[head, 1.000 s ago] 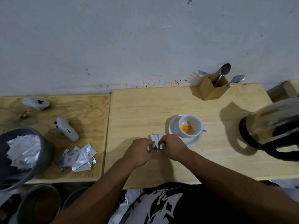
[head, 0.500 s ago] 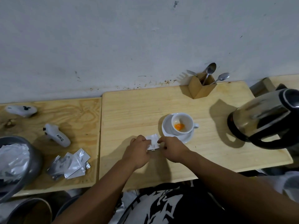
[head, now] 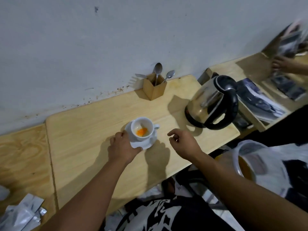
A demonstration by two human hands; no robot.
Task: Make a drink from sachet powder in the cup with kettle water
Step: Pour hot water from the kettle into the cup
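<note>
A white cup point(head: 145, 123) with orange powder point(head: 141, 131) at its bottom stands on a white saucer point(head: 150, 140) on the light wooden table point(head: 93, 130). My left hand point(head: 122, 148) rests at the saucer's near left edge, fingers closed on a folded white sachet point(head: 135, 145) that touches the saucer. To the right of the cup my right hand point(head: 184, 144) hovers open and holds nothing, apart from the steel kettle point(head: 210, 104) with the black handle, which stands at the table's right end.
A wooden holder point(head: 154, 90) with spoons and a fork stands at the wall. Silver sachets point(head: 21, 214) lie at the bottom left. A box of printed sheets point(head: 260, 100) sits past the kettle, another person's hand point(head: 281, 64) is at the far right, and a plastic tub point(head: 260, 169) is below the table edge.
My right hand has let go of the sachet and moved right towards the kettle. My left hand has carried the sachet up to the saucer. The view has swung right.
</note>
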